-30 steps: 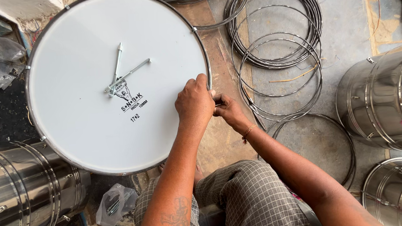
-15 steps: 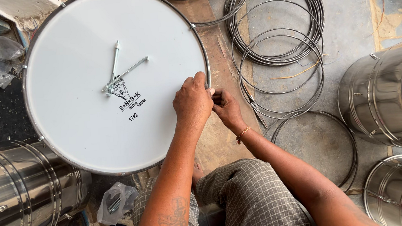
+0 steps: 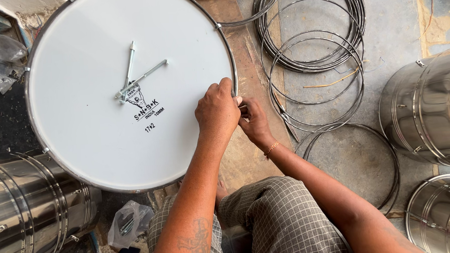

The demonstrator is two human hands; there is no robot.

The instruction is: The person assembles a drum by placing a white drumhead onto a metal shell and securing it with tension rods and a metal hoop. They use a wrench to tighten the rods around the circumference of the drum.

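Note:
A big round drum with a white head (image 3: 92,82) and a thin metal rim lies flat in front of me. Two long metal bolts (image 3: 136,77) rest crossed on the white head near a small printed mark. My left hand (image 3: 216,114) grips the drum's right rim, fingers curled over the edge. My right hand (image 3: 256,122) sits just beside it, outside the rim, fingers pinched on a small metal part at the rim that is mostly hidden. A thin bracelet circles my right wrist.
Several loose metal wire hoops (image 3: 314,58) lie on the concrete floor to the right. Shiny steel drum shells stand at the right (image 3: 432,108), lower right (image 3: 444,217) and lower left (image 3: 17,217). Plastic bags (image 3: 129,223) lie by my checked-cloth knees.
Both hands stay at the drum's right rim, shifting only slightly. The drum and the bolts have not moved.

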